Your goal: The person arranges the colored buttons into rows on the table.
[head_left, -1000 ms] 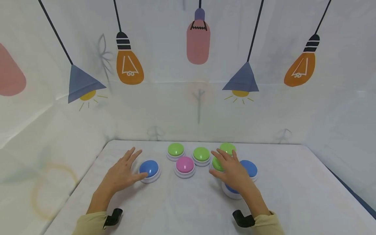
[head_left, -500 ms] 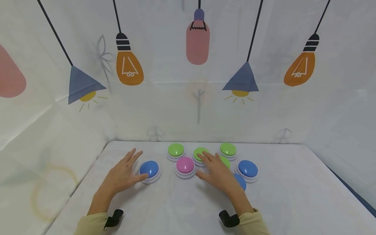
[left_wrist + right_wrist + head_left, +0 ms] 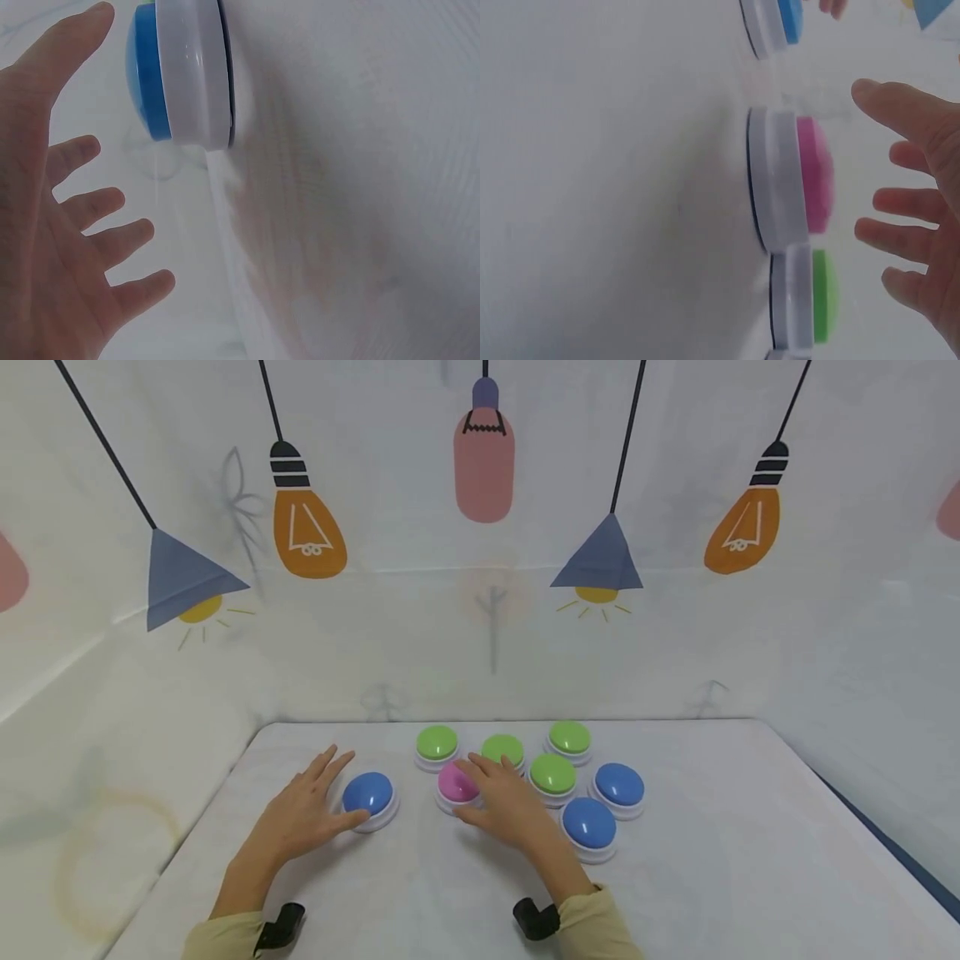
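My left hand point(image 3: 300, 814) hovers with spread fingers beside a blue push button point(image 3: 367, 792), which has a round white base. In the left wrist view a gap shows between the thumb and that button's blue dome point(image 3: 148, 75). Over the pink button point(image 3: 453, 783) hangs my right hand point(image 3: 510, 806), its fingers apart and holding nothing. From the right wrist the pink dome point(image 3: 815, 176) stands clear of the fingers. Behind the right hand a green button point(image 3: 502, 748) is partly covered.
More green buttons point(image 3: 437, 742) point(image 3: 553, 774) point(image 3: 570, 737) stand toward the back of the white table point(image 3: 712, 860). Two blue buttons point(image 3: 619, 785) point(image 3: 589, 823) sit right of the right hand. A white cloth wall point(image 3: 420, 635) printed with lamps rises behind the table.
My right hand has moved left, from above the green and blue buttons at the right to the pink one. The left hand stays by its blue button. The head view has turned slightly right.
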Available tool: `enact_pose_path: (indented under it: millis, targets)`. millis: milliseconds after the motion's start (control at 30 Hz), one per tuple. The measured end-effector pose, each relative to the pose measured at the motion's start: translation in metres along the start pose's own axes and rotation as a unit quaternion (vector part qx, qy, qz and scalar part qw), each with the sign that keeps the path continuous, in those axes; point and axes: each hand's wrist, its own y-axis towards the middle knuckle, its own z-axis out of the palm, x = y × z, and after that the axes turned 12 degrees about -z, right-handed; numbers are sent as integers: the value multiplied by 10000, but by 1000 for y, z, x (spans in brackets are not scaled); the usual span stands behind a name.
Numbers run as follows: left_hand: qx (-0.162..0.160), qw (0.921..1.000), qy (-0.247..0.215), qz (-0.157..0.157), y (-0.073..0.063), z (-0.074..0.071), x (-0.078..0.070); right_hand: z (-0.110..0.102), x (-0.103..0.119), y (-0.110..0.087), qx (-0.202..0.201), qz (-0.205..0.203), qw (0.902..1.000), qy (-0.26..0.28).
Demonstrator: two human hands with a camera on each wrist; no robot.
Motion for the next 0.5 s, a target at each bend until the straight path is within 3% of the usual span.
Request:
enact_pose_path:
  millis: [167,500]
  targets:
    - [-11,10000,16,8,0,1,0,11,11,13,40,-332,9990,-280]
    - [50,10000,9,-4,0,1,1,31,38,37,537,-523,9945,-736]
